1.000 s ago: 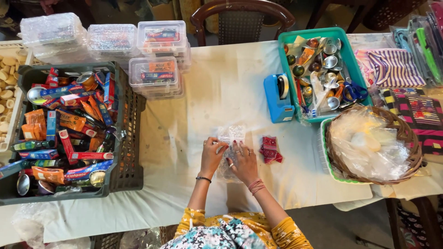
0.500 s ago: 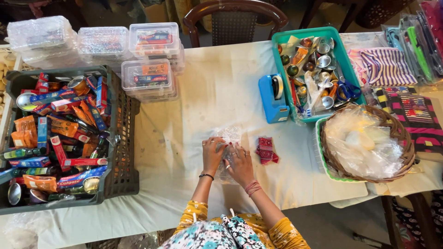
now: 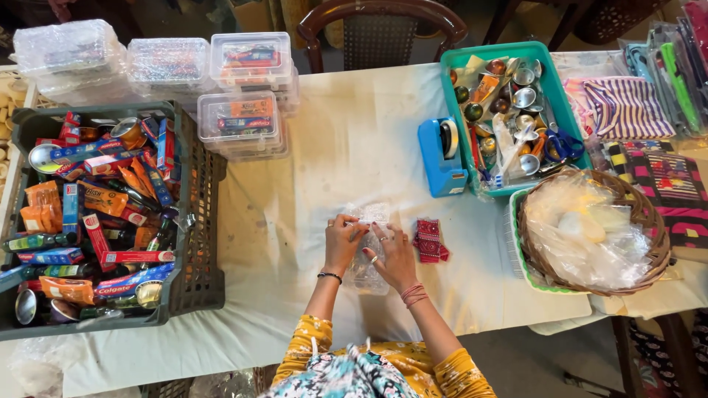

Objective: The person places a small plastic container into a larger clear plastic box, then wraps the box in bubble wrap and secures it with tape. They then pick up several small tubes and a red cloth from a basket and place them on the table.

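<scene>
You are sitting at a packing station set up in a home, not a shop counter or a factory line. The surface is covered with a stained white cloth, and a wooden dining chair with a cane back stands across from you. Stock is sorted by kind around you: a dark plastic crate full of toothpaste boxes and small packets, stacked clear lidded boxes, a teal tray of little metal bowls and scissors, a blue tape dispenser, a wicker basket of clear bags, and folded striped pouches.
</scene>
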